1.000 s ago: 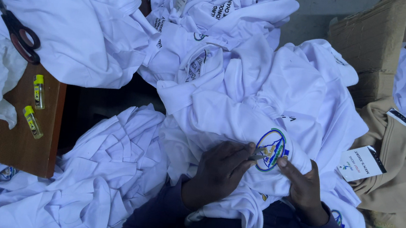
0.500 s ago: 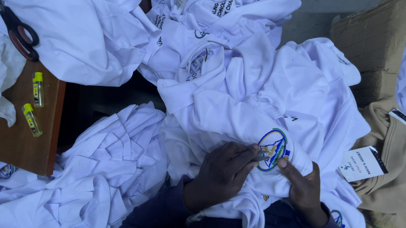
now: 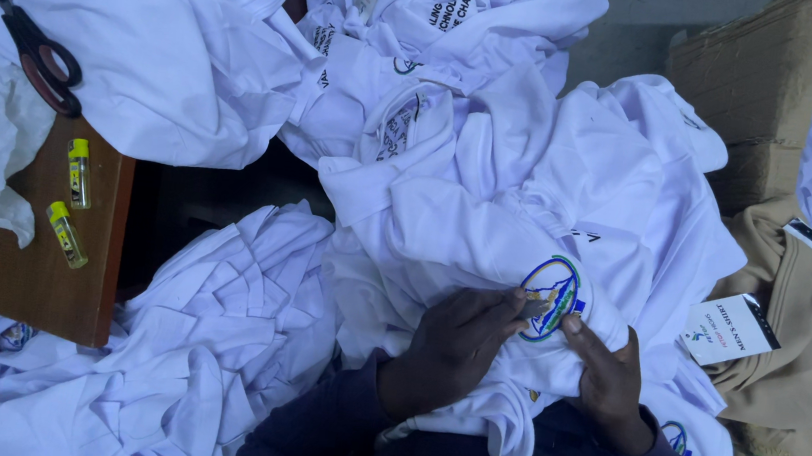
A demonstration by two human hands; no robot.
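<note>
A white shirt (image 3: 488,217) lies over my lap on a heap of other white shirts. It bears a round blue, green and yellow embroidered emblem (image 3: 557,292). My left hand (image 3: 454,349) pinches a small grey object (image 3: 530,308) against the emblem's lower left edge. My right hand (image 3: 608,380) presses its thumb on the cloth just under the emblem and grips the shirt there. My dark blue sleeves fill the bottom of the view.
Dark-handled scissors (image 3: 41,69) lie on white shirts at upper left. Two small yellow-green tubes (image 3: 78,173) rest on a brown wooden board (image 3: 30,269). A tan garment (image 3: 806,341) with a white tag (image 3: 729,330) lies at right, with cardboard boxes (image 3: 753,84) behind it.
My left hand's fingers have shifted slightly along the emblem's edge. Otherwise nothing has visibly moved.
</note>
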